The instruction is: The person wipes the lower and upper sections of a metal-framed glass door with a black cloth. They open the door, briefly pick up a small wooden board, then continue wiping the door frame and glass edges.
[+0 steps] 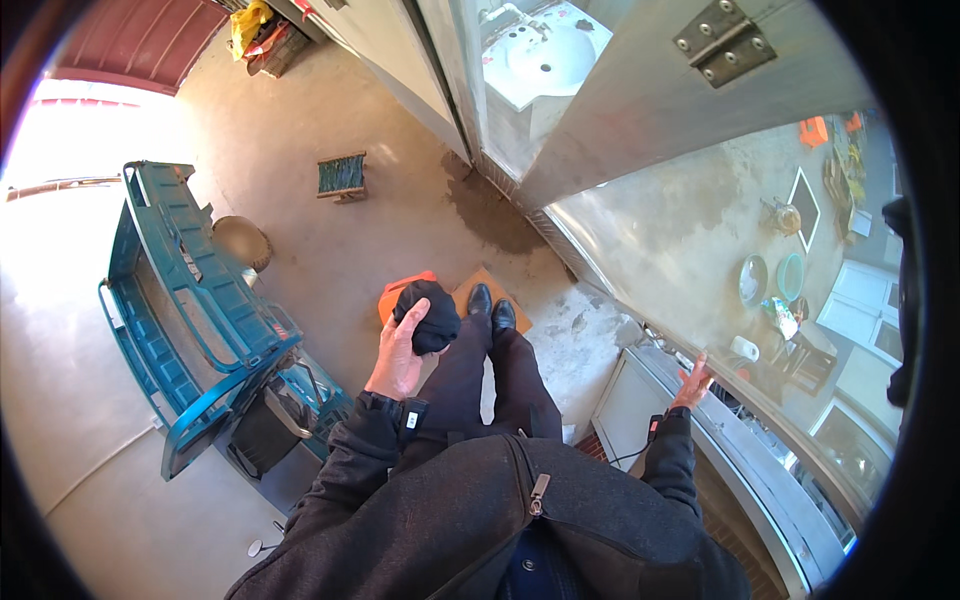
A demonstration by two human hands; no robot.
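Observation:
My left hand (401,358) is closed around a bunched piece of black cloth (426,319), its thumb lying across the near side. The cloth partly hides an orange plastic stool (390,295) on the floor beyond. Over at the right, the fingers of my right hand (691,386) touch the metal edge (739,382) of a large glazed door or window panel. Whether those fingers grip the edge or only rest on it is unclear. My black shoes (491,306) stand on a flat brown board (480,279).
A blue cargo tricycle (202,285) occupies the left side. A low folding stool (342,177) stands ahead, near a wet floor patch (491,206). A washbasin (546,64) shows through glass. Basins and stools appear in the large glass pane (675,225). A basket (276,52) sits far back.

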